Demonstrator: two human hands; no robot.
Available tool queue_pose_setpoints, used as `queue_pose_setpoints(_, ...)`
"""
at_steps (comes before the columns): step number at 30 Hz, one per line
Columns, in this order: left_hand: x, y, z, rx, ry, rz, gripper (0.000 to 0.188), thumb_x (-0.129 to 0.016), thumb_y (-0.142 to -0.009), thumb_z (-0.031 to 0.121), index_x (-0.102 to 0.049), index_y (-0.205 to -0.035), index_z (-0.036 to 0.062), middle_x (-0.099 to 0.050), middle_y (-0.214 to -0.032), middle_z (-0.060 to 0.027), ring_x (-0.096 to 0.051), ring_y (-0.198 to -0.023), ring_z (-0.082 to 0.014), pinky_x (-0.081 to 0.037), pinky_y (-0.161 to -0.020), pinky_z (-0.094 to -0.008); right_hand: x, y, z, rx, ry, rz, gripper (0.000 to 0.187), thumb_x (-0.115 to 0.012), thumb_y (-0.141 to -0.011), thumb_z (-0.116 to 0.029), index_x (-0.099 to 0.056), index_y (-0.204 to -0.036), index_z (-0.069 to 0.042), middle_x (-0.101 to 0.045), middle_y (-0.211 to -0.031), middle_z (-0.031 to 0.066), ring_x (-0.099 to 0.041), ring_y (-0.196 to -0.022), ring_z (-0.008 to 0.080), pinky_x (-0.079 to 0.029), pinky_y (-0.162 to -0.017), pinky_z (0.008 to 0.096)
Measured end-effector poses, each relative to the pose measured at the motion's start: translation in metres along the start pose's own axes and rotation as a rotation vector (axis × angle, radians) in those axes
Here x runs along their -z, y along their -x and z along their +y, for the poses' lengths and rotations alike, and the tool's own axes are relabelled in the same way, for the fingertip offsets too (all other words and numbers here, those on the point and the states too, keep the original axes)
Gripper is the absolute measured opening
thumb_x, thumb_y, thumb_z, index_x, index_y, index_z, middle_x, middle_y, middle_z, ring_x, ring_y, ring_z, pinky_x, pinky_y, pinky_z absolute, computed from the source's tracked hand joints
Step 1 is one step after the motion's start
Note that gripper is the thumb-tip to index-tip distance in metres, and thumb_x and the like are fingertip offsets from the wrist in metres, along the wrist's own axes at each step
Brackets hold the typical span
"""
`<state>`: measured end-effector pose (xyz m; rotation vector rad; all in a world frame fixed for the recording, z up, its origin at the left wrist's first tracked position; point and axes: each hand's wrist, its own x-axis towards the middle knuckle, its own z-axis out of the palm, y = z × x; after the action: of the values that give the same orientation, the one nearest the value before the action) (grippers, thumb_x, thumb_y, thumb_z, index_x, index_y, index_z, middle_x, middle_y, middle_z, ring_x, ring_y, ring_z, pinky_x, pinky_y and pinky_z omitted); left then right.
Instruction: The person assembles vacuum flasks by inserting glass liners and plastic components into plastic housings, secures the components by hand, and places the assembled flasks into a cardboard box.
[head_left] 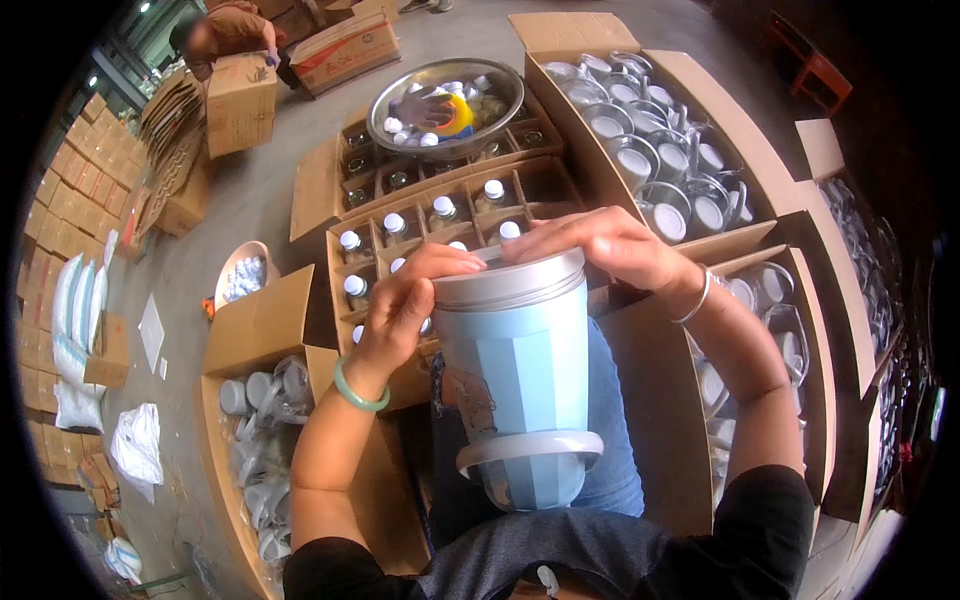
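Observation:
A light-blue, faceted container (515, 360), like a jug or large mug, stands between my thighs. A pale grey loop (530, 455) that looks like its handle sits low on the side facing me. Its wide silver-grey lid (510, 282) is on top. My left hand (400, 300) is closed about the lid's left side, fingers curled over the rim. From the right, my right hand (610, 245) grips the lid, its fingers laid across the top edge. The far side of the lid is hidden by my fingers.
Ahead, a divided carton (330, 255) holds white-capped bottles; behind it rests a metal basin (375, 120) with caps, tape and a glove. Open cartons of clear, lidded jugs flank me, left (205, 400) and right (770, 200). Another person (225, 35) handles a box (242, 105) at far left.

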<state>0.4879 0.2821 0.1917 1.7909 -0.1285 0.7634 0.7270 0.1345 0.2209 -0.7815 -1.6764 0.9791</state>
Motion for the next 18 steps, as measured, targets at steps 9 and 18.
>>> queue_pose_setpoints(9, 0.003, 0.005, 0.052, -0.061, -0.525, 0.124, 0.015, -0.058, -0.095, 0.013, -0.07, -0.099, 0.0064, -0.069, -0.092, -0.0084, -0.06, -0.088, -0.0245, -0.042, -0.084, -0.0355, -0.042, -0.036, 0.051, -0.15, -0.028, 0.195, 0.075, -0.032, -0.096, -0.057, -0.061, -0.121, 0.008, -0.056, -0.134, 0.0213, -0.048, -0.129, 0.028, -0.033, -0.111, 0.0401)
queue_pose_setpoints(18, -0.017, 0.039, -0.067, 0.168, 0.611, 0.305, 0.046, -0.038, -0.103, 0.04, -0.049, -0.132, 0.0071, -0.056, -0.124, -0.009, -0.051, -0.119, -0.0175, -0.037, -0.104, -0.0329, -0.048, 0.007, -0.022, -0.306, 0.5, 0.176, 0.061, -0.04, -0.099, -0.041, -0.046, -0.139, 0.005, -0.05, -0.138, 0.0253, -0.047, -0.129, 0.0378, -0.035, -0.11, 0.0464)
